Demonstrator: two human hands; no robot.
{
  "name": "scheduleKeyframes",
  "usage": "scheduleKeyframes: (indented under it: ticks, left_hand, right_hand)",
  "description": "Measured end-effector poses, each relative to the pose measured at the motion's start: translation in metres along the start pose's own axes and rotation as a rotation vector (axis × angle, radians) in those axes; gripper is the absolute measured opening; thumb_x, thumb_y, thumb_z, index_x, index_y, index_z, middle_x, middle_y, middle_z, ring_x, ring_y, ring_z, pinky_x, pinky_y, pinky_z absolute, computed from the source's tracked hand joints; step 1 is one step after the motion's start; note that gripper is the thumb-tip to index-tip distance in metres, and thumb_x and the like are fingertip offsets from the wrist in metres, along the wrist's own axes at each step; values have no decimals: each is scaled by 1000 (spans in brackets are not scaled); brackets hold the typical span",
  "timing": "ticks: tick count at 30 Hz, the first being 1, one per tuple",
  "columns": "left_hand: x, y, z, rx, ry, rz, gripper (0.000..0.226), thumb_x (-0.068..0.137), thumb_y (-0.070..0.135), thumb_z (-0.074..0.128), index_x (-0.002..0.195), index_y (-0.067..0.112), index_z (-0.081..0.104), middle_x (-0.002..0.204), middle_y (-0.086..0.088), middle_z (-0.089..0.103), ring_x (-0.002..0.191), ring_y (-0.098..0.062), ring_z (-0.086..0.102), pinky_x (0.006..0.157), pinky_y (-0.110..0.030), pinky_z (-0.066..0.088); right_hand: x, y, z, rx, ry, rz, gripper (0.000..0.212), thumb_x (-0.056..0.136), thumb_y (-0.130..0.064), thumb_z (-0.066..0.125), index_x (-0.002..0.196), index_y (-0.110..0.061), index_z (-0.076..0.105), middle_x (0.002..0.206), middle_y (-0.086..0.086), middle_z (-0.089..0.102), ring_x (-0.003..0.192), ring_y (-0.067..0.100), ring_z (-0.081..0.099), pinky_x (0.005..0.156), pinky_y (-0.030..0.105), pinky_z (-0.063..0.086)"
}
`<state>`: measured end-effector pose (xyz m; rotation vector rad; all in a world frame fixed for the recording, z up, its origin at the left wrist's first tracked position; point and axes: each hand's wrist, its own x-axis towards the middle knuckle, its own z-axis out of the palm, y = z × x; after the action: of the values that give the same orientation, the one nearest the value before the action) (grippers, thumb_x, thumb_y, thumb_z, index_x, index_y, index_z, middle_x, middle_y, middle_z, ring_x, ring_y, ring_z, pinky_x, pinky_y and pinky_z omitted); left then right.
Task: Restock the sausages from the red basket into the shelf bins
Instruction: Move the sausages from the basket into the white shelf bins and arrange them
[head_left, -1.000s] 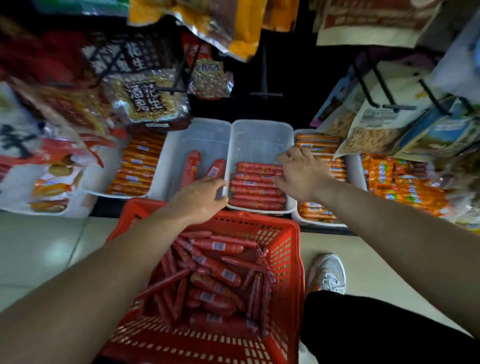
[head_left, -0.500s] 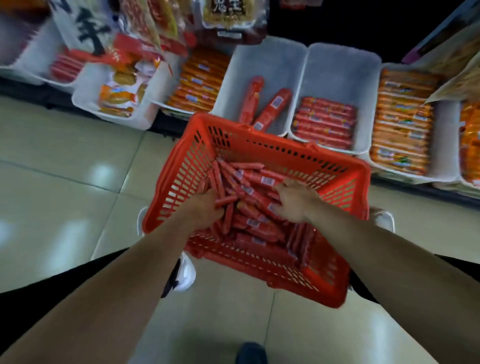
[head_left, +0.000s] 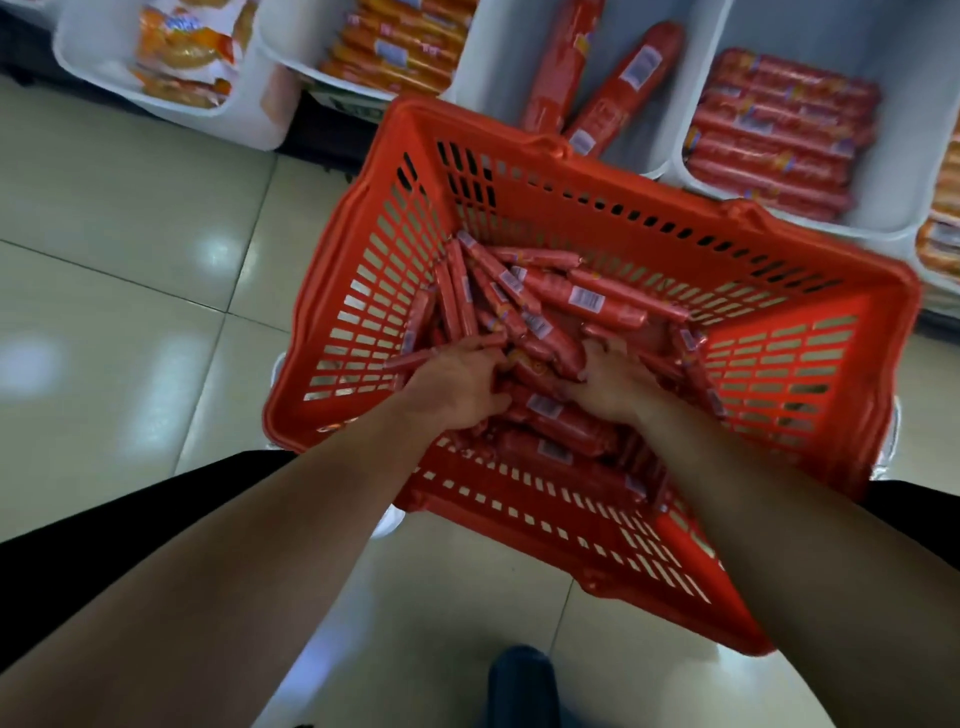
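Note:
A red basket (head_left: 779, 374) stands on the floor in front of me, holding a heap of several red sausages (head_left: 582, 296). My left hand (head_left: 457, 387) is down in the heap with its fingers curled around thin sausages. My right hand (head_left: 610, 382) is beside it, fingers dug into the pile and curled on sausages; its fingertips are hidden. Behind the basket a white bin (head_left: 498, 67) holds two big red sausages (head_left: 623, 78). To its right another white bin (head_left: 893, 171) holds stacked red sausages (head_left: 779, 130).
More white bins at the top left hold orange sausage packs (head_left: 400, 47) and yellow snack bags (head_left: 182, 52). The pale tiled floor (head_left: 130, 249) stretches to the left. My dark-clothed legs flank the basket, and a dark shoe tip (head_left: 519, 680) shows below.
A second ago both hands were up at the shelf bins. They came down into the basket and now dig deeper into the sausage heap; my view has tilted down and closer.

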<state>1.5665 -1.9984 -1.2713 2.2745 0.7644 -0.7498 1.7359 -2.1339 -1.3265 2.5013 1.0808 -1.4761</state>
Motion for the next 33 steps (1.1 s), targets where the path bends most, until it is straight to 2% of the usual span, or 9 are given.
scheduleKeyframes:
  ticks: [5, 8, 12, 15, 18, 22, 24, 28, 33]
  left_hand:
    - [5, 6, -1, -71, -5, -15, 48, 89, 40, 67, 132, 24, 58, 145, -1, 45, 131, -22, 46, 109, -36, 39]
    - [6, 7, -1, -101, -8, -51, 46, 90, 39, 66, 132, 24, 57, 142, 1, 47, 129, -21, 47, 108, -35, 39]
    - [2, 9, 1, -57, -17, -32, 49, 87, 44, 67, 131, 23, 58, 143, 0, 45, 133, -20, 43, 110, -35, 37]
    - [-3, 18, 3, -6, -51, 62, 54, 83, 46, 71, 132, 28, 57, 136, 1, 52, 130, -20, 44, 107, -36, 39]
    - [-5, 28, 11, -5, -110, 147, 64, 80, 47, 73, 138, 37, 49, 142, 7, 50, 130, -17, 45, 105, -32, 37]
    - [6, 34, 20, 186, -161, 247, 80, 78, 61, 69, 148, 45, 33, 158, 7, 29, 144, -21, 28, 117, -38, 22]
    - [16, 37, 20, 286, -221, 234, 84, 77, 59, 71, 149, 44, 30, 161, 5, 23, 146, -25, 22, 120, -46, 19]
    - [29, 48, 17, 394, -265, 220, 82, 80, 53, 73, 150, 32, 35, 157, 1, 27, 144, -29, 23, 116, -55, 24]
    - [22, 45, 19, 288, -211, 258, 71, 81, 49, 72, 141, 29, 40, 149, -2, 43, 136, -28, 40, 110, -49, 35]
  right_hand:
    - [0, 12, -3, 240, -100, 58, 82, 75, -58, 77, 137, -16, 41, 129, 3, 55, 109, 27, 58, 87, 36, 49]
    - [-10, 18, 2, 374, -146, 131, 84, 72, -57, 76, 140, -21, 42, 130, 1, 56, 111, 25, 56, 99, 38, 46]
    - [-4, 26, 7, 428, -148, 99, 116, 42, -72, 69, 146, -28, 40, 136, 3, 56, 122, 28, 54, 108, 48, 41]
    - [-10, 27, 5, 507, -166, 95, 106, 45, -64, 77, 141, -33, 45, 124, -4, 62, 110, 21, 61, 101, 43, 48]
    - [-9, 33, 2, 455, -187, 80, 95, 46, -61, 80, 132, -34, 52, 119, -4, 66, 105, 19, 64, 98, 42, 50]
    - [-28, 19, -18, 252, -118, 61, 57, 72, -43, 82, 114, -22, 50, 106, -4, 58, 95, 17, 56, 83, 30, 43]
    - [-32, 22, -21, 148, -49, 54, 58, 76, -38, 81, 120, -20, 49, 108, 0, 55, 97, 20, 55, 82, 30, 43]
    - [-35, 30, -26, 178, 2, 115, 58, 72, -32, 81, 122, -19, 55, 112, 5, 66, 98, 23, 63, 86, 31, 50]
    - [-47, 20, -41, 178, 73, 122, 69, 74, -37, 80, 131, -14, 51, 120, 8, 62, 106, 27, 62, 86, 29, 48]
